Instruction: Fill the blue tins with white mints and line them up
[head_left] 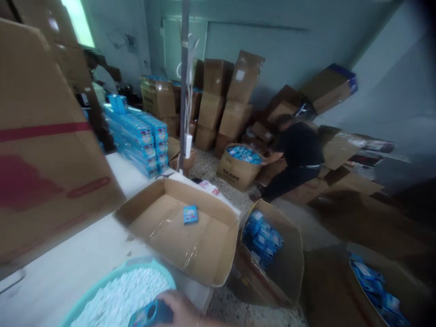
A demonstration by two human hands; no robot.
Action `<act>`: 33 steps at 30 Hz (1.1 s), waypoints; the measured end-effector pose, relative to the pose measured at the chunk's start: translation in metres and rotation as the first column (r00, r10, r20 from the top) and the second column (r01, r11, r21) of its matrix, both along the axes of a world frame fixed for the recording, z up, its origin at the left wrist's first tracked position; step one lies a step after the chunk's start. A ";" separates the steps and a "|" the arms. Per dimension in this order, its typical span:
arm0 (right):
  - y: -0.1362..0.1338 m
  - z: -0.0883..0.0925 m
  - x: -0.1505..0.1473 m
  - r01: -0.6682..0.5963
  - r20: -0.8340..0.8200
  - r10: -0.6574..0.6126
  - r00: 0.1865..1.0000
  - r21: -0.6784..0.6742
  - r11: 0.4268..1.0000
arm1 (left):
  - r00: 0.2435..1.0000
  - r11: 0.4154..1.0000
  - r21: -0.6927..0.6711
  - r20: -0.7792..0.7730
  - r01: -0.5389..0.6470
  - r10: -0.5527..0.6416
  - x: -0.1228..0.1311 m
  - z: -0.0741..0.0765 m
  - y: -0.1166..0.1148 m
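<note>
At the bottom edge, my right hand is closed around a small blue box, with a dark round spot on its side. The box is partly cut off by the frame. Hand and box are over the near rim of a turquoise basin heaped with small white pieces, too small to name. My left hand is out of sight. Beyond the basin, a shallow cardboard tray has one blue box lying in it.
Blue boxes are stacked at the white table's far end, beside a metal pole. A large carton stands left. Cartons of blue boxes stand right on the floor. A person bends over another carton.
</note>
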State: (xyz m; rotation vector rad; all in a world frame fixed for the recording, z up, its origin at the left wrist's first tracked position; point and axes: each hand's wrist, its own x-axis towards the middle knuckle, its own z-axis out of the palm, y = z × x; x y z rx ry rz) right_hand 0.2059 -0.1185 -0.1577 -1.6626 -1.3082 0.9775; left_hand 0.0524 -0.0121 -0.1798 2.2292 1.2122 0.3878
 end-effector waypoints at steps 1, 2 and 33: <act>-0.005 0.009 0.001 -0.005 -0.021 0.006 1.000 0.014 1.000 | 1.000 0.997 -0.071 0.015 -0.023 0.025 -0.012 -0.006 -0.010; -0.010 0.016 0.004 0.007 -0.038 -0.006 0.999 0.036 0.999 | 0.998 0.988 -0.143 0.016 -0.061 0.064 -0.028 -0.009 -0.023; -0.017 0.004 0.006 -0.289 0.239 0.219 0.946 0.315 0.904 | 0.769 0.977 0.007 -0.618 0.211 -0.162 -0.054 0.195 -0.055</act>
